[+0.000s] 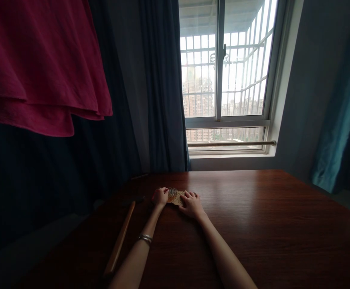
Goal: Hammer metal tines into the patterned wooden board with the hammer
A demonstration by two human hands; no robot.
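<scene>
A small pale board (176, 197) covered in dark dots or holes lies on the table in front of me. Several thin, dark metal pieces, perhaps nails, (172, 192) stand near its left end. At that end is my left hand (161, 196), thumb and forefinger pinched together; what they hold is too small to make out. Something red shows partly behind this hand. My right hand (192, 204) rests over the board's right part, fingers on top and thumb at the near edge, gripping it. Left of my left forearm lies a hammer (121, 237) with a wooden handle and dark head.
The brown wooden table (268, 224) reaches to the wall below a barred window (223, 80). A thin dark item (140, 176) lies at its far left edge. Dark curtains (164, 88) hang beside the window, and a pink cloth (42, 64) hangs at upper left.
</scene>
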